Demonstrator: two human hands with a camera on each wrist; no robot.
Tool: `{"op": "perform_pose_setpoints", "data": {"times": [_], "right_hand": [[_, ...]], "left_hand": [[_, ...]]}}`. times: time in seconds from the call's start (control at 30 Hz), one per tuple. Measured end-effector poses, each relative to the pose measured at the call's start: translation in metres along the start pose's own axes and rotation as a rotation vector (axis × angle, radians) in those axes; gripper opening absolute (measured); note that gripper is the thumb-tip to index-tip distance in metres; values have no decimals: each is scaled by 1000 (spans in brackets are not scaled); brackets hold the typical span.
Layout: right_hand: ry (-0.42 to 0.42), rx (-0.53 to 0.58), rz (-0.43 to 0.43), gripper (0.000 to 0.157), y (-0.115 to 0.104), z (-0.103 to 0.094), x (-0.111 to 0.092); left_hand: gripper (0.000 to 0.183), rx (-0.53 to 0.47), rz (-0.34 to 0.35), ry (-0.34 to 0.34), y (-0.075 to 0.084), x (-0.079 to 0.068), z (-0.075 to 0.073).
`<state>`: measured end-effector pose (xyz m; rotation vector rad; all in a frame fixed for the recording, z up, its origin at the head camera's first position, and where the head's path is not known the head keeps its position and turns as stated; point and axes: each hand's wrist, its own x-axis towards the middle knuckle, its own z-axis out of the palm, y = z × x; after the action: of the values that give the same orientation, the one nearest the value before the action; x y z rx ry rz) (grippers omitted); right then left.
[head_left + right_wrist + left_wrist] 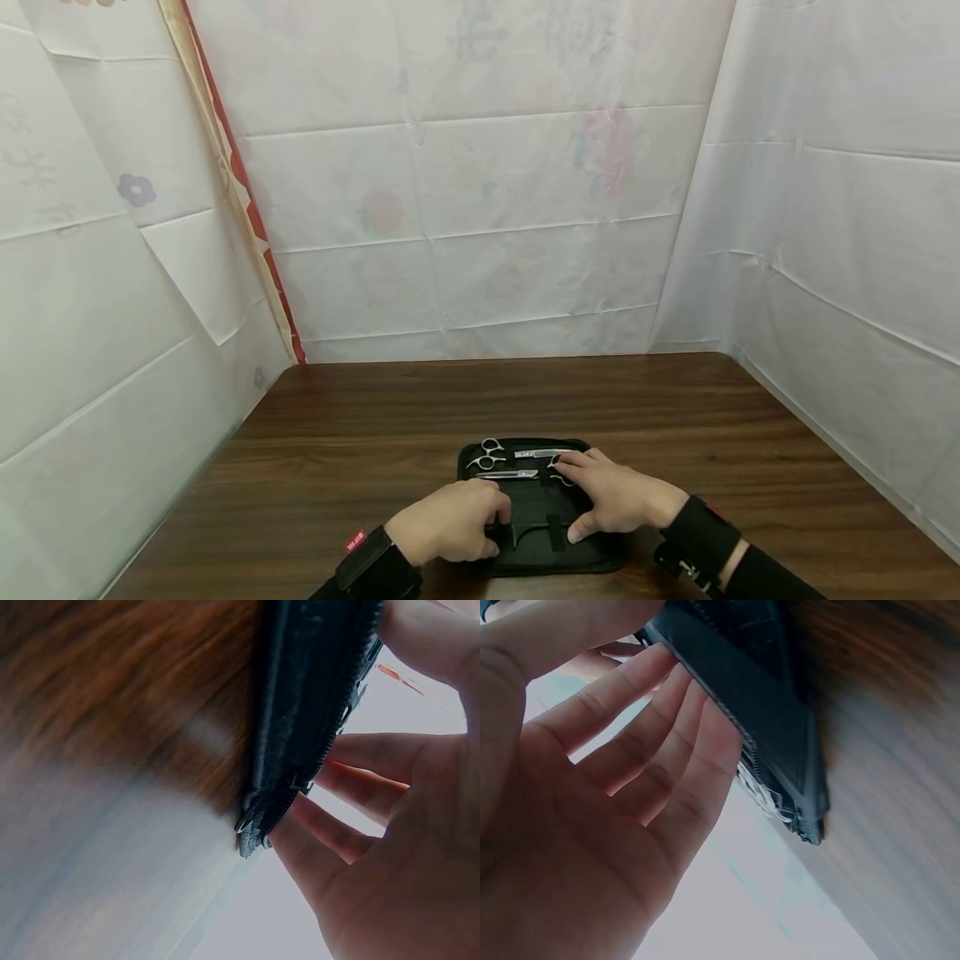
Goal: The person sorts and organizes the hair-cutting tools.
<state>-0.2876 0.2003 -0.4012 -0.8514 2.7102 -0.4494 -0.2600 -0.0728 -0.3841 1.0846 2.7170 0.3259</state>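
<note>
Silver metal scissors (519, 474) in a black zippered case (538, 503) are partly hidden by the spread, empty right hand (618, 493); whether the half-curled left hand (452, 518) grips anything cannot be told.

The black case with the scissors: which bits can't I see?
Head view: lower scissors, handles partly covered by the right hand.
Head view: left edge of the black case, partly behind the left hand.
Head view: dark tool, too small to name.
Right wrist view: the case, cut off by the top edge.
</note>
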Motion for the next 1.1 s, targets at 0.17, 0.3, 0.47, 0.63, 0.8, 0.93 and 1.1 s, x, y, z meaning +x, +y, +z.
{"op": "perform_pose_setpoints", "data": {"times": [0.17, 0.3, 0.47, 0.63, 0.8, 0.93, 1.1], "right_hand": [[-2, -6, -5, 92, 0, 0, -1], [-3, -8, -11, 92, 0, -1, -1], [-6, -4, -10, 90, 0, -3, -1], [-5, -5, -11, 90, 1, -2, -1], [-7, 5, -12, 91, 1, -2, -2], [-5, 16, -13, 91, 1, -2, -3], [-3, 20, -10, 91, 1, -1, -3]], "left_hand": [[22, -35, -3, -7, -4, -4, 0], [25, -53, -19, -24, -7, -6, -2], [26, -63, -32, -30, -8, -9, -4], [23, -69, -40, -32, -8, -8, -4], [23, -53, -25, -16, -8, -8, -2], [23, -45, -12, -13, -9, -8, 0], [22, -53, 5, -6, -9, -7, 0]]}}
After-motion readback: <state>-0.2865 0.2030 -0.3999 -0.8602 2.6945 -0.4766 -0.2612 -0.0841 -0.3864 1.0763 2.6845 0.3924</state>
